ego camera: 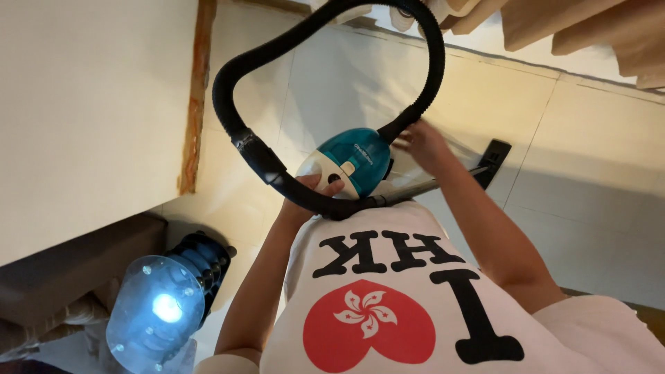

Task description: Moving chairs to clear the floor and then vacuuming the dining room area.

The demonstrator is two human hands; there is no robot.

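Small teal and white canister vacuum on the tiled floor, left hand gripping its black ribbed hose, right hand touching the hose joint at the body, floor nozzle just beyond.

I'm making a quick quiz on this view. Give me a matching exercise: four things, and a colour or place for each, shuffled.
Things:
1. vacuum cleaner body
2. hose
3. floor nozzle
4. left hand

Descriptions:
A. black, looping overhead
B. teal and white
C. on the tiled floor by the right hand
D. gripping the hose beside the body

Pairs: 1-B, 2-A, 3-C, 4-D
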